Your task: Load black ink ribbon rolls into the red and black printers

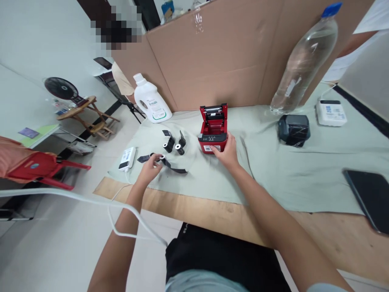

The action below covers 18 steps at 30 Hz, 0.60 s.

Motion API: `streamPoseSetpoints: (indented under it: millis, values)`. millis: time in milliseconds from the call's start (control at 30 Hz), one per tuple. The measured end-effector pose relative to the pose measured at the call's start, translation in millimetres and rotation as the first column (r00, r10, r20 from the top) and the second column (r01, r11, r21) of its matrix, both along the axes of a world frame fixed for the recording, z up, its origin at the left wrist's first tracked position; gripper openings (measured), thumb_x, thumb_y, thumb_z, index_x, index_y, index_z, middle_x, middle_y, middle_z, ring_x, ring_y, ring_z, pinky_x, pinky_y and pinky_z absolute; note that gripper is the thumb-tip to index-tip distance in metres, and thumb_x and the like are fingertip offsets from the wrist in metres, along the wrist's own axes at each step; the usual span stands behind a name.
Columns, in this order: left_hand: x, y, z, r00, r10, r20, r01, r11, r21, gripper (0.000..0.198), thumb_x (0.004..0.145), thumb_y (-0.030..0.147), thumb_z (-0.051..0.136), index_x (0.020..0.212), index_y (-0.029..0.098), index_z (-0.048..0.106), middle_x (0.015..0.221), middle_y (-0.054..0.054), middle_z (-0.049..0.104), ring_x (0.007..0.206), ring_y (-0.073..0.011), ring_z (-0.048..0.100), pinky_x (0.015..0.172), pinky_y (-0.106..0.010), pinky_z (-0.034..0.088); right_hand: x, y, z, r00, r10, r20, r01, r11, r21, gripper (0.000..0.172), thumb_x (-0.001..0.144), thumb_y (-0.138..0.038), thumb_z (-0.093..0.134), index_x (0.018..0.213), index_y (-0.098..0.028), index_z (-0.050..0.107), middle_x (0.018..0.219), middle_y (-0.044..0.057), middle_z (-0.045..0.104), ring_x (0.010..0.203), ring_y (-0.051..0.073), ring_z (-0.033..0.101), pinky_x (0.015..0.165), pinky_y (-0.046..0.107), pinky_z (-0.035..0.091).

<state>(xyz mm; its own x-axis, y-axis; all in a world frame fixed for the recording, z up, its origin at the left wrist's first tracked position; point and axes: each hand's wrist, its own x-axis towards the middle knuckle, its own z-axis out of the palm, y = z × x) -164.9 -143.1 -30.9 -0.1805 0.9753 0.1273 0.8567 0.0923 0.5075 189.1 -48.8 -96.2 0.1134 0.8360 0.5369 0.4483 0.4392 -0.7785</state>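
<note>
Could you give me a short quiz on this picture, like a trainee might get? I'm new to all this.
1. True or false: the printer has its lid shut.
2. Which grip touches the printer: A) left, B) right, C) both?
3. Fill in: the tall clear bottle has a ____ cap.

Key: 1. False, the lid stands open. 2. B, the right grip. 3. Blue.

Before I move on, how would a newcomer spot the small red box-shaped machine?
Find the tall brown cardboard panel behind the pale green cloth. On that cloth, near the panel's foot, the person's right hand holds the small red box-shaped machine by one corner. Unlike its neighbours, it is red, with its lid raised.
</note>
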Motion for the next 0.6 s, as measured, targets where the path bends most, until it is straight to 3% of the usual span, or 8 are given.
streamPoseSetpoints:
  millis: [133,267,400,500,600]
  values:
    - [10.0,6.3,-23.5,0.991,0.078,0.106,-0.089,0.991,0.101,0.04,0.073,0.04,0.069,0.107,0.023,0.055,0.114,-0.009,0.07,0.096,-0.0247,0.07,0.092,-0.043,0.056,-0.2,-0.7,0.6,1.0,-0.007,-0.007,0.007,1.0,-0.005,0.09,0.078,-0.05,0.076,0.152,-0.021,0.033,0.142,0.018,0.051,0.133,0.037,0.048,0.113,0.061,0.041]
    - [32.7,20.2,-22.1,0.949,0.095,0.301,-0.152,0.973,0.174,0.04,0.076,0.039,0.071,0.107,0.023,0.051,0.118,-0.01,0.069,0.108,-0.0238,0.071,0.098,-0.04,0.057,0.1,0.2,0.8,1.0,-0.005,-0.01,0.005,1.0,-0.01,0.089,0.077,-0.049,0.077,0.15,-0.02,0.035,0.141,0.019,0.052,0.132,0.038,0.049,0.112,0.06,0.041]
    - [69.4,42.2,13.3,0.902,-0.112,0.417,-0.017,0.956,0.293,0.039,0.082,0.039,0.067,0.115,0.021,0.054,0.12,-0.011,0.07,0.119,-0.026,0.069,0.099,-0.04,0.058,0.3,-0.7,2.5,1.0,0.007,-0.018,-0.007,1.0,-0.009,0.089,0.077,-0.051,0.077,0.149,-0.021,0.035,0.143,0.02,0.051,0.133,0.039,0.048,0.112,0.062,0.04]
    - [103.1,66.4,52.6,0.883,-0.291,0.369,0.172,0.931,0.322,0.048,0.085,0.038,0.068,0.129,0.021,0.059,0.124,-0.011,0.07,0.118,-0.0273,0.069,0.097,-0.041,0.059,0.4,-2.7,4.1,0.999,0.013,-0.029,-0.014,1.0,-0.02,0.089,0.079,-0.055,0.075,0.15,-0.019,0.036,0.144,0.021,0.05,0.133,0.04,0.048,0.112,0.061,0.041]
    - [138.3,93.7,84.5,0.846,-0.481,0.23,0.415,0.865,0.283,0.049,0.086,0.034,0.07,0.133,0.021,0.063,0.122,-0.009,0.072,0.116,-0.0253,0.069,0.1,-0.04,0.057,1.2,-3.1,4.3,1.0,0.018,-0.01,-0.018,1.0,0.004,0.089,0.081,-0.06,0.072,0.15,-0.017,0.036,0.142,0.021,0.052,0.131,0.04,0.049,0.111,0.06,0.042]
